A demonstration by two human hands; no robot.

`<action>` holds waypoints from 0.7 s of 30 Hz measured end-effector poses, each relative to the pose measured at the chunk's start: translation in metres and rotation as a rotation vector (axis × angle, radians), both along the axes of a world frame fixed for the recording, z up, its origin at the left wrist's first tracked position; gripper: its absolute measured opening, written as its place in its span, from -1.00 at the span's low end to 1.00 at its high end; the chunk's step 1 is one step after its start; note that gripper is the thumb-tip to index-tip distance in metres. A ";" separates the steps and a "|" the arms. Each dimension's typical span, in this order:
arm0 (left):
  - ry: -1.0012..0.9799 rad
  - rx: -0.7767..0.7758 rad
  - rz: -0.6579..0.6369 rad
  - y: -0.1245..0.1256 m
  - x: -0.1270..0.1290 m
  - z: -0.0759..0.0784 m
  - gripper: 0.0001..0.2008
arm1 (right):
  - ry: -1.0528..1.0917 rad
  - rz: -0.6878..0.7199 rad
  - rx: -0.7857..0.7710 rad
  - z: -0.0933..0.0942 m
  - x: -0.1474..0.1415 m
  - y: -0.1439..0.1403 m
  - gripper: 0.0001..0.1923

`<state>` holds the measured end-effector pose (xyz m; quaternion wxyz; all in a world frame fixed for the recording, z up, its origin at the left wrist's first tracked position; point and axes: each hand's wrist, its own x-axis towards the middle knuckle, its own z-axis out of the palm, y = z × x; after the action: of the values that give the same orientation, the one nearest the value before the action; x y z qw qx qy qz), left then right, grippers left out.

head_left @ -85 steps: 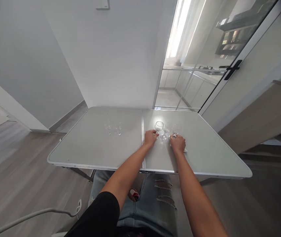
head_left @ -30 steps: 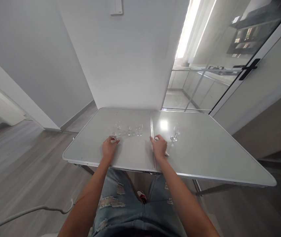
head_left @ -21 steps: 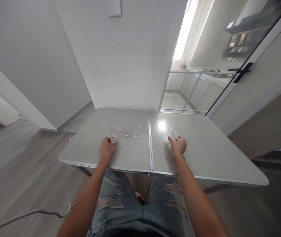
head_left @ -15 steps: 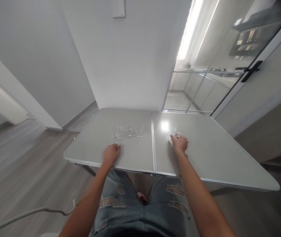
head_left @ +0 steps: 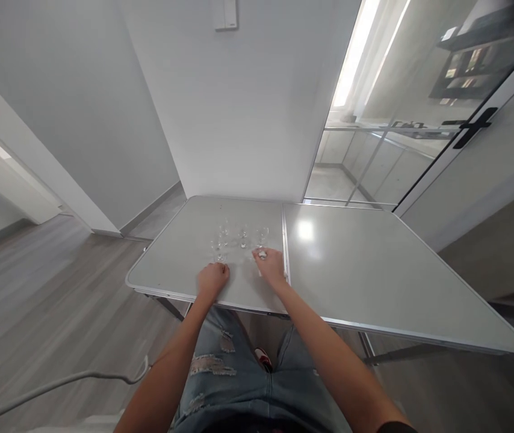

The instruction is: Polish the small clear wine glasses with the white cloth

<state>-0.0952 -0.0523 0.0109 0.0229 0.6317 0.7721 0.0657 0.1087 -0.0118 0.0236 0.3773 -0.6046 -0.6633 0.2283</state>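
Several small clear stemmed glasses stand on the left half of the grey folding table [head_left: 374, 270]. Among them are a near-left glass [head_left: 219, 257], a back-left glass [head_left: 224, 231], a middle glass [head_left: 243, 236] and a right-hand glass [head_left: 263, 233]. My left hand [head_left: 214, 278] rests closed just in front of the near-left glass; what its fingers hold, if anything, is hidden. My right hand [head_left: 269, 266] is closed in front of the right-hand glass, with a white cloth [head_left: 262, 255] in its grip. A glass held there is hard to separate from those behind.
A metal seam [head_left: 284, 240] divides the tabletop. The white wall [head_left: 248, 120] rises behind the table. At the right is a glass-panelled door with a black handle [head_left: 476, 127]. A grey hose [head_left: 71, 377] runs near the floor at lower left.
My right hand has moved left across the seam from the right half, taking the cloth and the glass by it along. My left hand stays by the glasses; the view has shifted slightly.
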 end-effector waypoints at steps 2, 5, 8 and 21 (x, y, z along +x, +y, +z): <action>-0.008 0.009 -0.008 -0.001 0.000 0.001 -0.51 | -0.015 0.036 -0.023 -0.002 -0.024 0.001 -0.66; -0.026 0.008 -0.016 -0.002 0.000 0.002 -0.52 | -0.037 0.041 -0.064 -0.004 -0.043 0.007 -0.70; -0.036 0.009 -0.011 -0.003 0.001 0.001 -0.53 | -0.052 0.035 -0.102 -0.004 -0.049 0.012 -0.72; -0.305 0.172 -0.030 -0.012 0.011 0.010 -0.53 | 0.631 0.370 -0.471 0.026 0.036 -0.029 -0.53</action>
<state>-0.0841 -0.0648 0.0205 0.0866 0.6256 0.7416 0.2261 0.1446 -0.0407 0.0500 0.3662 -0.4457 -0.5425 0.6107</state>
